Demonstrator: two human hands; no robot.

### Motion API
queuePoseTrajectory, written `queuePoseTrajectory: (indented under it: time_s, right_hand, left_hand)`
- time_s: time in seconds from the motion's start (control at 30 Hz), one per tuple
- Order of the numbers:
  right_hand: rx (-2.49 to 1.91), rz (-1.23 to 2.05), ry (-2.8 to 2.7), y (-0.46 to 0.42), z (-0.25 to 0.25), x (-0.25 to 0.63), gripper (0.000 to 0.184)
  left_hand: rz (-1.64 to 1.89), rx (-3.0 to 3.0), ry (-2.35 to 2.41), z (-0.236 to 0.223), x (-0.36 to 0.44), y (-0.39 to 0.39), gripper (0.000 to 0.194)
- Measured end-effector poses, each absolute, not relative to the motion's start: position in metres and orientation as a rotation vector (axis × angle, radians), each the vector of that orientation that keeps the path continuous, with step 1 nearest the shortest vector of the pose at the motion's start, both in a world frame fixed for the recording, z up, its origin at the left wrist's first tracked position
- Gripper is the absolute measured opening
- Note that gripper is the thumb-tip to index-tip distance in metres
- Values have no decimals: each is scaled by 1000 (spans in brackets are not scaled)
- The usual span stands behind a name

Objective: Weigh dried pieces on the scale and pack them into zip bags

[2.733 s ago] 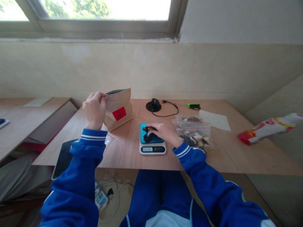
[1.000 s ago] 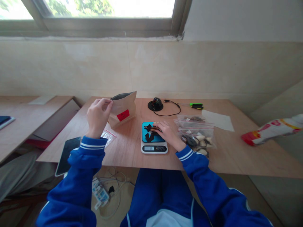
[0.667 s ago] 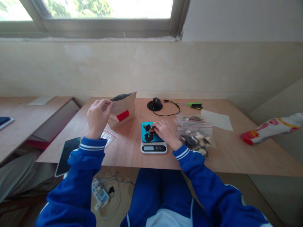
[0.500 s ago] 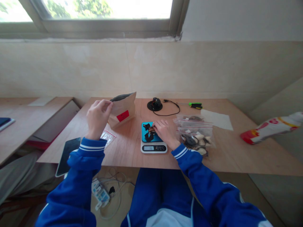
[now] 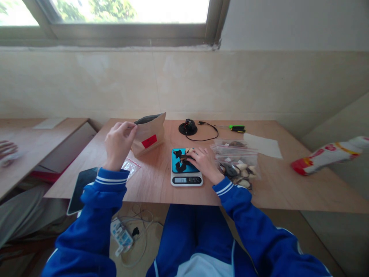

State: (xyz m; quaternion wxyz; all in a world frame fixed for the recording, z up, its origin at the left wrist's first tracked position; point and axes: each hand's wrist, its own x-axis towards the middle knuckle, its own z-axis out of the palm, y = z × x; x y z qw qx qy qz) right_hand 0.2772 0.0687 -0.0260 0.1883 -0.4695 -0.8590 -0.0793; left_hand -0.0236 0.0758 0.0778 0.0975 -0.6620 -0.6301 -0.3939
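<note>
My left hand (image 5: 118,143) pinches the upper left edge of an open kraft paper bag (image 5: 148,135) with a red label, which stands tilted on the wooden table (image 5: 276,192). My right hand (image 5: 206,165) rests over dark, irregular pieces (image 5: 180,161) lying on the teal platform (image 5: 176,158) of a digital kitchen scale (image 5: 186,179). Its fingertips touch those pieces, but I cannot tell whether they hold one. Just right of that hand lie clear zip bags (image 5: 238,165) with dark and pale pieces inside.
A co-worker's hand (image 5: 6,149) shows on the neighbouring table at far left. A small clear bag (image 5: 130,168), black tablet (image 5: 82,188), black cabled device (image 5: 188,127), green-handled screwdriver (image 5: 236,128), white paper (image 5: 262,141) and red-and-white packet (image 5: 325,158) surround my hands. Below sits a power strip (image 5: 121,235).
My right hand has shifted slightly across the dark pieces on the scale. A co-worker's hand has appeared at far left. My left hand and the paper bag stay nearly still.
</note>
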Motion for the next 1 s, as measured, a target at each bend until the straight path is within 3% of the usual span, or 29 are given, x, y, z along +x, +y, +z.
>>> queuePoseTrajectory:
  time_s: [0.43,0.8,1.0]
  right_hand:
    - [-1425,-373,-2231,69,-26,267,26]
    - [-1660,312,-2115,146,7,263,20]
    - [-1724,408,-2224,167,1,249,10]
  left_hand:
    - [-1165,-1980,-1864,80,-22,73,25]
    - [-1152,-1984,-1865,80,-22,74,25]
    - [-1164,-1989,-1869,80,-21,73,25]
